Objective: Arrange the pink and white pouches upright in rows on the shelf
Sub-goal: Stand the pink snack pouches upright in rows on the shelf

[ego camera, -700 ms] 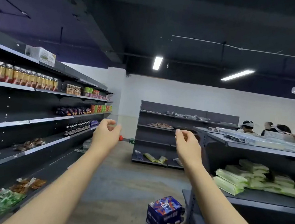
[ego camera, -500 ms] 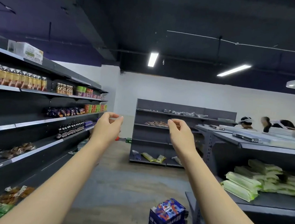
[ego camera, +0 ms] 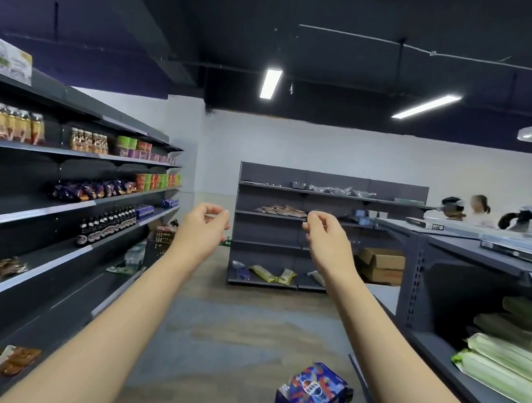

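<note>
Both arms reaching forward down the aisle: left hand (ego camera: 205, 224) and right hand (ego camera: 326, 236) pinching loosely, grasping nothing. No pink and white pouches showing; back shelf (ego camera: 329, 222) ahead.

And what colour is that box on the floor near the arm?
Dark blue with red and orange splashes: the box, seen best in the head view.

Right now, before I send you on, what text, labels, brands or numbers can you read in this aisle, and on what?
Nothing reads for certain.
White carton on the left top shelf: green print, blurred.
Blue patterned box on the floor: round logo, illegible.
Flat dark box on the right gondola top: white digits, too small.
Brown cardboard box: red print, blurred.
Bottle and jar labels: too small.
</note>
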Demonstrator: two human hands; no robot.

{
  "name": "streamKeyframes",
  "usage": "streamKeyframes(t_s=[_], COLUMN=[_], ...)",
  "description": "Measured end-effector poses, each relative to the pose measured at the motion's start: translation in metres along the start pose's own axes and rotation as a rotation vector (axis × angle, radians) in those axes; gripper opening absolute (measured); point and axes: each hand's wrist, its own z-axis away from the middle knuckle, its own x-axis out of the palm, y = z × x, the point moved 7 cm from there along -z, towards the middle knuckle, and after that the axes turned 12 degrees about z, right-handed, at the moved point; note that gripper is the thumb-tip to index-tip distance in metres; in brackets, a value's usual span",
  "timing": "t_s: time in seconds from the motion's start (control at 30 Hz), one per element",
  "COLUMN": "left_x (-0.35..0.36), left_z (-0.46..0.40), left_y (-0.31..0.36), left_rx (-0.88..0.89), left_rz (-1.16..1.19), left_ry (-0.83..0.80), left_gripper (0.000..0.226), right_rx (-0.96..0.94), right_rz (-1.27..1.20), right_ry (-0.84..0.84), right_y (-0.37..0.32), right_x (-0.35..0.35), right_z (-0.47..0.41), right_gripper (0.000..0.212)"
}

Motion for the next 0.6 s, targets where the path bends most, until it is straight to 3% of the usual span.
streamKeyframes(t_s=[0.6], left_x=[0.101], left_z=[-0.282], left_y=[-0.121], left_rx=[0.058], left_rz=[-0.115], left_ry=[-0.064], left_gripper=[0.019], right_rx=[-0.054], right_rz=[0.055], right_ry=[-0.024], right_y=[0.099], right_x=[0.114], right_z=[-0.285], right_gripper=[0.045])
